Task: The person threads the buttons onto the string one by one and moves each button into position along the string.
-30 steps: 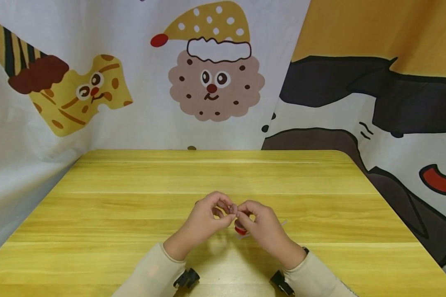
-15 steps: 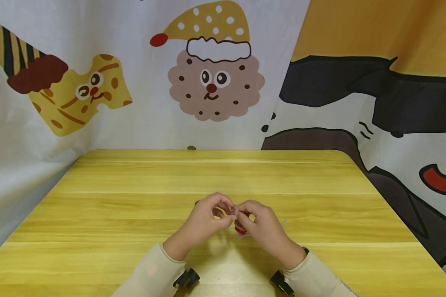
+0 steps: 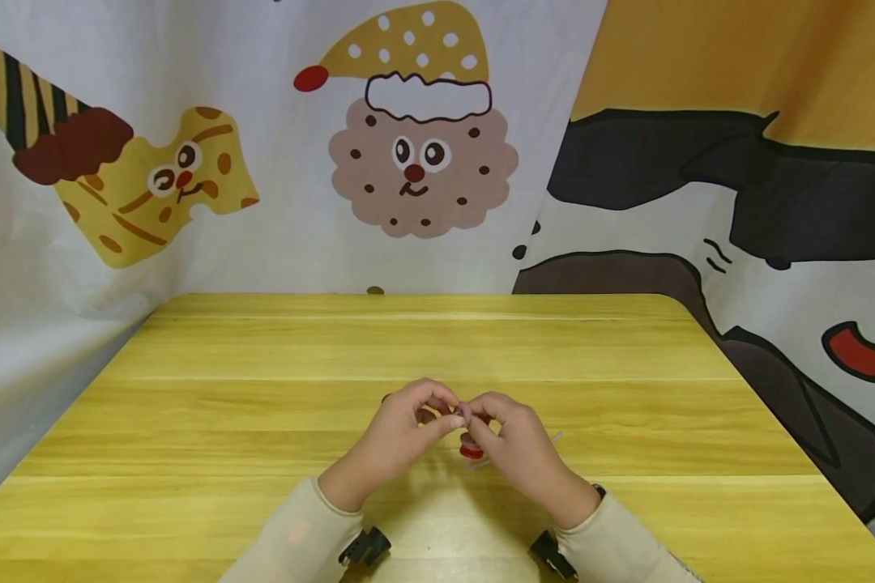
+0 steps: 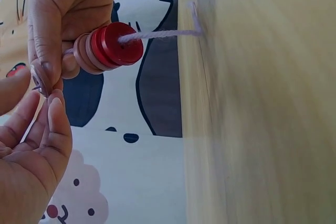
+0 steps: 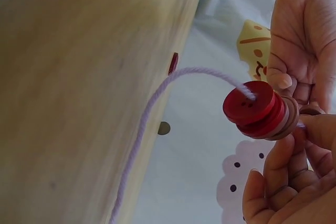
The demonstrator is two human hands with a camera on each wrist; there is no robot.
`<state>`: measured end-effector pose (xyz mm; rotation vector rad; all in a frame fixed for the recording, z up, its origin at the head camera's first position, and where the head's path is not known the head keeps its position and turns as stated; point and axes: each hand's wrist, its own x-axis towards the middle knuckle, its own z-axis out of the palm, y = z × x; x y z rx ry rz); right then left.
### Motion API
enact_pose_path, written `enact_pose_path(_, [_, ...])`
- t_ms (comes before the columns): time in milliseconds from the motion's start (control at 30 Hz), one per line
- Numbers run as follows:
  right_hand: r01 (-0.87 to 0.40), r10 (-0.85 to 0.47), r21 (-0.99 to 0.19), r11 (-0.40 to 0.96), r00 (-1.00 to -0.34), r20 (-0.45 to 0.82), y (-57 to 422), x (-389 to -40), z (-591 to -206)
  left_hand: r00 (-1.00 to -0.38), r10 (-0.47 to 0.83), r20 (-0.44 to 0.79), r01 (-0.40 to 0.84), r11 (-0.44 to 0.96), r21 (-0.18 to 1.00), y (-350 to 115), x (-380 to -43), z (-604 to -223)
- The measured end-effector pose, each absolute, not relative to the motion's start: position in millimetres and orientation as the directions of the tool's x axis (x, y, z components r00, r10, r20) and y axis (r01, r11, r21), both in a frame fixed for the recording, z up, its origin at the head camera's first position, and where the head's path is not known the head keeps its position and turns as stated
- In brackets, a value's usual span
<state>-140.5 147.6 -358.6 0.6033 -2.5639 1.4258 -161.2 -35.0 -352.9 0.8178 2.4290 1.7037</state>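
My left hand [image 3: 404, 421] pinches a brownish-pink button [image 4: 41, 80] between thumb and fingertips. Touching that button from the other side, my right hand [image 3: 514, 441] pinches the light purple yarn [image 5: 194, 70]; the yarn's end is hidden by fingers. Below the right fingers, a stack of red and brownish-pink buttons [image 5: 249, 103] hangs threaded on the yarn, a red one [image 4: 122, 44] outermost. From that red button the yarn runs down onto the table. Whether the yarn passes through the pinched button cannot be told.
A small dark red piece [image 5: 174, 63] lies on the wooden table [image 3: 262, 348], mostly hidden behind the left hand in the head view. A printed cloth [image 3: 284, 162] hangs behind the table. Black wrist cameras [image 3: 365, 548] sit below both hands.
The pinched button has shifted slightly right, toward the right fingertips. The left thumb has moved a little upward. More of the hanging button stack shows; the right hand is nearly still.
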Motion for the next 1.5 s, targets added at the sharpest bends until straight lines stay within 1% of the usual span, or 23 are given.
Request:
enact_pose_path(200, [-0.361, -0.258, -0.82, 0.444, -0.928, 0.268, 146.1, -139.8, -357.4, -0.857, 0.437, 0.272, 0.412, 0.264, 0.872, -33.8, -161.1, -353.4])
enact_pose_path(433, [-0.338, -0.263, -0.849, 0.405, -0.933, 0.246, 145.2, -139.2, -356.0, -0.869, 0.404, 0.285, 0.418, 0.293, 0.86, -32.8, -160.8, -353.5])
enact_pose_path(667, [-0.3, -0.255, -0.865, 0.402, -0.944, 0.209, 145.9, -137.0, -355.0, -0.851, 0.42, 0.316, 0.464, 0.32, 0.826, -31.0, -160.7, -354.9])
enact_pose_path(800, [-0.313, -0.254, -0.856, 0.411, -0.942, 0.222, 146.9, -137.0, -356.3, -0.852, 0.428, 0.302, 0.451, 0.308, 0.838, -30.7, -158.9, -353.5])
enact_pose_path(1033, [-0.378, -0.264, -0.802, 0.462, -0.922, 0.282, 146.5, -139.0, -359.4, -0.857, 0.418, 0.3, 0.444, 0.307, 0.842, -30.3, -157.3, -352.1])
enact_pose_path(1133, [-0.365, -0.26, -0.809, 0.46, -0.927, 0.27, 145.8, -139.1, -359.5, -0.857, 0.415, 0.304, 0.447, 0.309, 0.839, -30.4, -157.0, -352.0])
enact_pose_path(1300, [-0.348, -0.279, -0.842, 0.413, -0.928, 0.248, 144.8, -138.6, -359.2, -0.854, 0.412, 0.318, 0.459, 0.311, 0.832, -30.7, -157.0, -352.0])
enact_pose_path(1500, [-0.36, -0.277, -0.823, 0.439, -0.926, 0.257, 145.7, -139.4, -359.3, -0.854, 0.406, 0.325, 0.462, 0.306, 0.833, -31.5, -158.0, -352.2])
